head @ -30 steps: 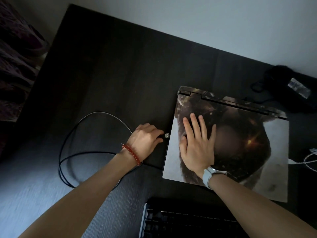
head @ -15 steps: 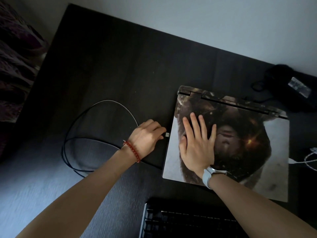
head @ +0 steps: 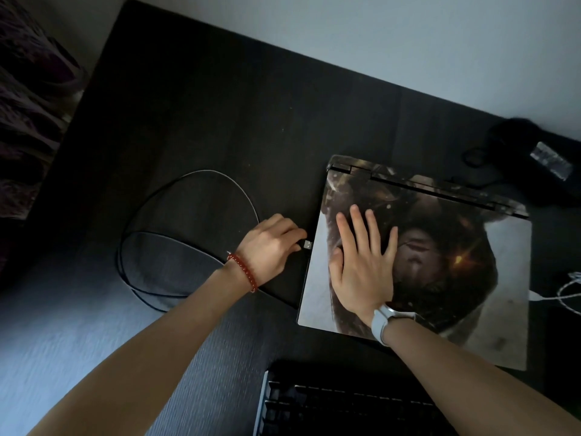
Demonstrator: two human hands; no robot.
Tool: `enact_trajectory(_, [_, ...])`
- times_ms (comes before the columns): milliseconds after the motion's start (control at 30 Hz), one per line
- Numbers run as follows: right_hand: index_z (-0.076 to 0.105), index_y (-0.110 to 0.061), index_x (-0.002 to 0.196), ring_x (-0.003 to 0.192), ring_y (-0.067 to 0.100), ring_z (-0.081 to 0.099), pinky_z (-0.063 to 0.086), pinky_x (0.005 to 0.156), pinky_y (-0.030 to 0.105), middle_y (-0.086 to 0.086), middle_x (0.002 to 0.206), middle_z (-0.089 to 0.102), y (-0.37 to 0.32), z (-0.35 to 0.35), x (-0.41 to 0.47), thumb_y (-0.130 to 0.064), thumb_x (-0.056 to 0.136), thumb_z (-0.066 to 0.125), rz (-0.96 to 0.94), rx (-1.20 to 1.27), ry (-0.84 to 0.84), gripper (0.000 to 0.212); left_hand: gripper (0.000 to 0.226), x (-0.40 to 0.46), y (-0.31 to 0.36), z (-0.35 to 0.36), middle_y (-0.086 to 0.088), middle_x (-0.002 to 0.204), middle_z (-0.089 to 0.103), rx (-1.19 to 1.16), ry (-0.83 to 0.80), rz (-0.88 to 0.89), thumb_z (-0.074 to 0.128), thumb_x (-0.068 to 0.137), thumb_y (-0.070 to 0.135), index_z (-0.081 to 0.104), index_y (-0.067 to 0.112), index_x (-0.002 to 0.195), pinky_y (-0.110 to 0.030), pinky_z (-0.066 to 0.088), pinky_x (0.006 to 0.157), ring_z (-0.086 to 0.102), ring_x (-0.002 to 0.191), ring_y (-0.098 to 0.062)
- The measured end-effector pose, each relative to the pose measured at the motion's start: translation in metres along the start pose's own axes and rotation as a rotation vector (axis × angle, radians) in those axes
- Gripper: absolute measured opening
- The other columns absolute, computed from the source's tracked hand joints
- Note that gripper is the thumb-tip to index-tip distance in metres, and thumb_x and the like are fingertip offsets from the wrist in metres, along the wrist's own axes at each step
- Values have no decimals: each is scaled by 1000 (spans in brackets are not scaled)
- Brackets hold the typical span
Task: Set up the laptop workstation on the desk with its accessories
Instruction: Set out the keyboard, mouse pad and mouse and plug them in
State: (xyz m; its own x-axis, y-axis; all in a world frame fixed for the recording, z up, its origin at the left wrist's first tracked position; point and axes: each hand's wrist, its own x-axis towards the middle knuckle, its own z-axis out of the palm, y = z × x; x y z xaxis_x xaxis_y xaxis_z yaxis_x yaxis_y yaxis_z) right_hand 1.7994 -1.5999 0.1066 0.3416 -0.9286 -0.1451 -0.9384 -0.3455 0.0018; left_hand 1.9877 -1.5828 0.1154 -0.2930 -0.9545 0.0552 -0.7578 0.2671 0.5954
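A closed laptop [head: 490, 278] with a printed picture on its lid lies on the dark desk [head: 220, 121]. My right hand [head: 361, 262] presses flat on the lid's left part, fingers straight. My left hand [head: 270, 247] pinches the metal USB plug [head: 307, 244] of a black cable [head: 176, 196], holding the plug just off the laptop's left edge. The cable loops over the desk to the left. A black keyboard [head: 330, 407] sits at the near edge, partly under my right forearm.
A black bundle with a shiny label [head: 540, 165] lies at the back right beside the laptop's hinge. A white cable [head: 566, 291] curls at the right edge. Dark fabric [head: 28, 105] lies beyond the desk's left side.
My left hand has carried the plug a little toward the laptop's left edge, and the cable loop has shifted right and tightened. My right hand has stayed on the lid.
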Motion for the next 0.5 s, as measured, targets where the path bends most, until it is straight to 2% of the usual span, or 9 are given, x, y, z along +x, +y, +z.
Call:
enact_trajectory(400, [30, -21, 142, 140, 29, 25, 15, 110, 62, 7, 151, 31, 0, -2, 0, -33, 87, 29, -9, 1, -9, 56, 17, -2, 4, 1, -17, 86, 66, -17, -3, -54, 68, 77, 1, 67, -1, 94, -36, 56, 64, 62, 77, -33])
enact_trajectory(500, [30, -21, 142, 140, 29, 26, 16, 110, 62, 7, 151, 31, 0, -2, -1, -33, 87, 28, -7, 5, -4, 56, 17, -3, 3, 0, -17, 91, 65, -48, -5, -72, 65, 81, 4, 66, 0, 98, -38, 54, 68, 60, 82, -32])
